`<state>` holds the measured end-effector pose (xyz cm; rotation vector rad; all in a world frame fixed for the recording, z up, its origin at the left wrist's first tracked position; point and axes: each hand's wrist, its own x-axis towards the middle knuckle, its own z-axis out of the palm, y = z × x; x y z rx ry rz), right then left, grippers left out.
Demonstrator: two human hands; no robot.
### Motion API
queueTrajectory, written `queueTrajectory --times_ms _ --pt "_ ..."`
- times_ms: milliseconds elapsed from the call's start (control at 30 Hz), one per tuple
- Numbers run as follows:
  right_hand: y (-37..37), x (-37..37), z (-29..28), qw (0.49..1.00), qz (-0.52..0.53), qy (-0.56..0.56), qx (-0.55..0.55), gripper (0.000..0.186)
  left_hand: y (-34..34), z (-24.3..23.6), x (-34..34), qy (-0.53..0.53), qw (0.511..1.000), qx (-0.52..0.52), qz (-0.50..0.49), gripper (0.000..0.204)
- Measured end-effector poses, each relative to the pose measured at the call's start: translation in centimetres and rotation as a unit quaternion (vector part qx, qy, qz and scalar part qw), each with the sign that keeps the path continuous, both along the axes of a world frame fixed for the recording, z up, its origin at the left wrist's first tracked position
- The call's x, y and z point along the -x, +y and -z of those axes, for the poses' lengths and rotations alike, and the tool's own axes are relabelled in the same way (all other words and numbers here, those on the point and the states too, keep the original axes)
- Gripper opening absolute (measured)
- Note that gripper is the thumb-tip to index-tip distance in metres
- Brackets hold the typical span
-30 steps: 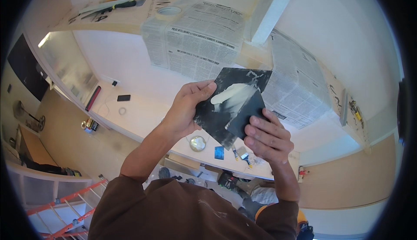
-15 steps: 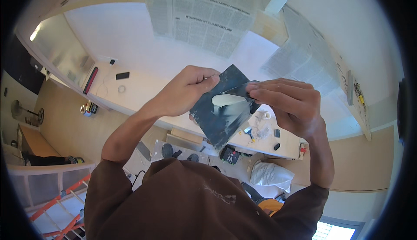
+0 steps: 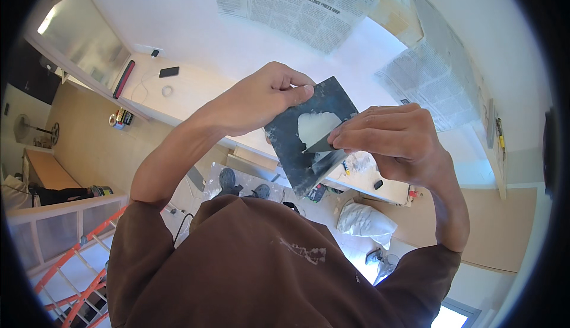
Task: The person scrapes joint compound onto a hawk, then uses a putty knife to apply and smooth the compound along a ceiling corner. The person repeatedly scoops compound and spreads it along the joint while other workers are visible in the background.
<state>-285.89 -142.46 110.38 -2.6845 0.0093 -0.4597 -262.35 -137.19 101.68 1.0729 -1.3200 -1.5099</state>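
Note:
A flat dark rectangular board (image 3: 291, 144) is tilted in front of my chest, smeared with pale streaks. My left hand (image 3: 270, 96) grips its upper left edge, thumb on top and the other fingers mostly hidden beneath. A patch of white putty (image 3: 314, 125) lies on the board's middle. Between the fingertips and thumb of my right hand (image 3: 395, 141) is a small dark putty spreader (image 3: 320, 145). Its edge rests on the board at the lower border of the white patch.
A long pale counter (image 3: 196, 105) runs behind my hands, carrying a phone (image 3: 169, 72) and a roll of tape (image 3: 167, 91). Newspaper (image 3: 297, 7) covers part of the wall ahead. An orange ladder (image 3: 77, 268) stands at lower left; a white sack (image 3: 365, 221) lies on the floor at right.
The putty has been spread from a narrow streak into a broader patch. My right hand and the spreader have shifted down the board, and the view has moved slightly.

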Motion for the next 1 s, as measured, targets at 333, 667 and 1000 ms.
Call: queueTrajectory --times_ms 333,667,1000 --pt "-1.4 0.4 0.7 0.987 0.048 0.092 -0.124 0.047 -1.6 6.6 1.6 0.194 0.960 -0.204 0.000 0.031" --pt "-3.6 -0.7 3.7 0.959 0.034 0.185 -0.211 0.036 -0.6 13.6 3.4 0.306 0.899 -0.310 0.043 0.028" --pt "-4.6 -3.1 6.5 0.918 0.027 0.251 -0.306 0.011 1.2 18.9 3.7 0.361 0.867 -0.342 -0.025 0.025"
